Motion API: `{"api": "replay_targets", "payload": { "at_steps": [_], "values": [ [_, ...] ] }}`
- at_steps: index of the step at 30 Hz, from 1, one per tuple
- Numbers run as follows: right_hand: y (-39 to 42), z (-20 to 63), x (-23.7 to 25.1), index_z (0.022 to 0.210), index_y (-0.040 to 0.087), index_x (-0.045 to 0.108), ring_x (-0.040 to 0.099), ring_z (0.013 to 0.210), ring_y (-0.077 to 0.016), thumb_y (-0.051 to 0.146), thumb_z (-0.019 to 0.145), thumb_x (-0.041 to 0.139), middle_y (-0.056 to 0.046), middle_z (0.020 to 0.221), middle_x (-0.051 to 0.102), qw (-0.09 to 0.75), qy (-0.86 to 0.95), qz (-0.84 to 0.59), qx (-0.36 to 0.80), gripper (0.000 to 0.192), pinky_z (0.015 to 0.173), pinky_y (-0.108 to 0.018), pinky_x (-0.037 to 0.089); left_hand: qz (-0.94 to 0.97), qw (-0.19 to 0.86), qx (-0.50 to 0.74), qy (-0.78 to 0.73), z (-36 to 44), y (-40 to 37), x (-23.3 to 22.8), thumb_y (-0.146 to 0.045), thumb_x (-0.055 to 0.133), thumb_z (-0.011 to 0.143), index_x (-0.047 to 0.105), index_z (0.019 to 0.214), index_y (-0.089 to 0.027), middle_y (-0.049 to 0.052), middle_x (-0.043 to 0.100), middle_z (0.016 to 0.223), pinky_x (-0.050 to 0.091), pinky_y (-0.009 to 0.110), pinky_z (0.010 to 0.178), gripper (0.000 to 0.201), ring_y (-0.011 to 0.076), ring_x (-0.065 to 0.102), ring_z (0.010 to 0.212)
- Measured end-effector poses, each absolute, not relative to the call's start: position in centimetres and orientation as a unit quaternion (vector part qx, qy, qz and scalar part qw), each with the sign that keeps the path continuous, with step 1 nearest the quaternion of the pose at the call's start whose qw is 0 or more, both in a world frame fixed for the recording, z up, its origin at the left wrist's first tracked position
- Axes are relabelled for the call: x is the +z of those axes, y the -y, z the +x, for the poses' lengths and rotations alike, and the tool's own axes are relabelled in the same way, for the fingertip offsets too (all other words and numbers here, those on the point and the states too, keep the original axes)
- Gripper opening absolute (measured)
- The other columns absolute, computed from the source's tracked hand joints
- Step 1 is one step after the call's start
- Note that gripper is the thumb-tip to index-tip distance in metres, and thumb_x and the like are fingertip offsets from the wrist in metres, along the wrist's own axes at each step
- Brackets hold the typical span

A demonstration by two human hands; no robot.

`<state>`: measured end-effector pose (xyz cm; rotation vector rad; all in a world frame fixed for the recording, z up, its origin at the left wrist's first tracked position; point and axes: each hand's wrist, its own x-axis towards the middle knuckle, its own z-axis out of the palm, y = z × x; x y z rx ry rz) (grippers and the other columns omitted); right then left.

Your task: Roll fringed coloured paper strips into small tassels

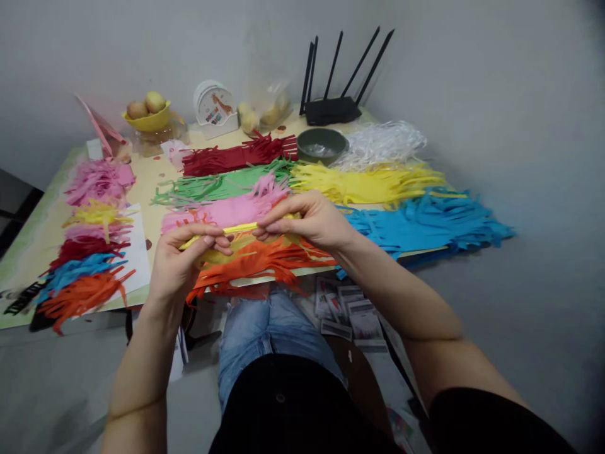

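Observation:
A yellow strip of fringed paper (pixel 242 227) is stretched between my two hands, its middle twisted or folded narrow. My left hand (pixel 191 249) pinches one end between thumb and fingers. The other end is pinched by my right hand (pixel 309 221). Below them lies orange fringed paper (pixel 269 260) along the table's front edge. Just behind my hands are pink fringed paper (pixel 203 213) and green fringed paper (pixel 227 183), partly overlapped. Blue fringed paper (pixel 401 227) lies to the right of my right hand, with yellow fringed sheets (pixel 368 183) behind it.
On the table (pixel 154 167), dark red fringed paper (pixel 236 156), a dark bowl (pixel 321 145) and white strips (pixel 385 145) lie farther back. A black router (pixel 333 110) stands by the wall. Several coloured fringed bundles (pixel 85 290) line the left side. A yellow fruit bowl (pixel 149 120) sits behind.

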<state>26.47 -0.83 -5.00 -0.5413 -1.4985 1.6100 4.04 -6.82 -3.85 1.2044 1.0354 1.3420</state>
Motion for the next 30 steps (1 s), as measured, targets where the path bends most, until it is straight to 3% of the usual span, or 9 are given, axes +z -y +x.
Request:
{"api": "replay_targets", "payload": {
  "at_steps": [5, 11, 14, 17, 22, 25, 30],
  "values": [
    [1.0, 27.2, -4.6, 0.083, 0.016, 0.08, 0.075, 0.075, -0.0162, 0.03, 0.079, 0.077, -0.006, 0.082, 0.079, 0.42, 0.694, -0.221, 0.542, 0.015, 0.073, -0.026, 0.062, 0.575, 0.462, 0.51, -0.442, 2.7, 7.0, -4.2, -0.03, 0.075, 0.079, 0.075, 0.079, -0.018, 0.005, 0.075, 0.073, 0.062, 0.037, 0.077, 0.012, 0.02, 0.073, 0.068],
    [1.9, 28.4, -3.3, 0.092, 0.021, 0.08, 0.075, 0.083, -0.0143, 0.016, 0.085, 0.064, -0.004, 0.091, 0.08, 0.358, 0.869, -0.19, 0.284, 0.018, 0.077, -0.022, 0.056, 0.776, 0.258, 0.352, -0.455, 2.1, 7.1, -1.3, -0.028, 0.068, 0.086, 0.076, 0.093, -0.022, 0.008, 0.077, 0.109, 0.048, 0.043, 0.106, 0.012, 0.0257, 0.069, 0.11],
    [2.0, 28.4, -2.8, 0.096, 0.021, 0.078, 0.075, 0.084, -0.0136, 0.018, 0.089, 0.06, -0.004, 0.092, 0.079, 0.336, 0.894, -0.168, 0.244, 0.02, 0.076, -0.022, 0.055, 0.811, 0.23, 0.325, -0.428, 3.2, 6.7, -0.6, -0.03, 0.068, 0.087, 0.078, 0.097, -0.024, 0.005, 0.078, 0.1, 0.05, 0.041, 0.103, 0.015, 0.0232, 0.071, 0.099],
    [2.0, 28.4, -2.6, 0.097, 0.021, 0.078, 0.074, 0.083, -0.0133, 0.019, 0.091, 0.06, -0.004, 0.093, 0.079, 0.339, 0.898, -0.162, 0.23, 0.019, 0.075, -0.022, 0.055, 0.811, 0.248, 0.309, -0.43, 4.1, 6.4, -0.7, -0.032, 0.068, 0.087, 0.079, 0.091, -0.023, 0.005, 0.078, 0.085, 0.055, 0.032, 0.082, 0.015, 0.0192, 0.07, 0.077],
    [2.0, 28.6, -3.5, 0.098, 0.02, 0.077, 0.074, 0.087, -0.014, 0.015, 0.09, 0.059, -0.006, 0.096, 0.079, 0.363, 0.89, -0.145, 0.236, 0.021, 0.078, -0.022, 0.055, 0.828, 0.242, 0.287, -0.417, 4.2, 6.3, -1.1, -0.031, 0.06, 0.091, 0.075, 0.086, -0.019, 0.005, 0.073, 0.079, 0.05, 0.025, 0.067, 0.02, 0.0159, 0.065, 0.068],
    [2.0, 28.6, -3.6, 0.101, 0.019, 0.077, 0.074, 0.086, -0.014, 0.017, 0.091, 0.058, -0.006, 0.097, 0.079, 0.337, 0.889, -0.176, 0.254, 0.021, 0.078, -0.023, 0.054, 0.857, 0.136, 0.247, -0.432, 4.2, 6.2, -1.8, -0.028, 0.052, 0.095, 0.07, 0.088, -0.018, 0.006, 0.072, 0.081, 0.051, 0.027, 0.071, 0.022, 0.0177, 0.066, 0.073],
    [0.9, 27.7, -2.1, 0.115, 0.017, 0.074, 0.07, 0.1, -0.0174, 0.035, 0.09, 0.065, -0.006, 0.111, 0.076, 0.305, 0.857, -0.256, 0.328, 0.032, 0.086, -0.025, 0.051, 0.883, -0.07, 0.215, -0.412, 3.9, 5.5, -2.9, -0.017, 0.042, 0.095, 0.069, 0.096, -0.021, 0.007, 0.07, 0.08, 0.049, 0.041, 0.096, 0.028, 0.021, 0.066, 0.08]
  ]
}}
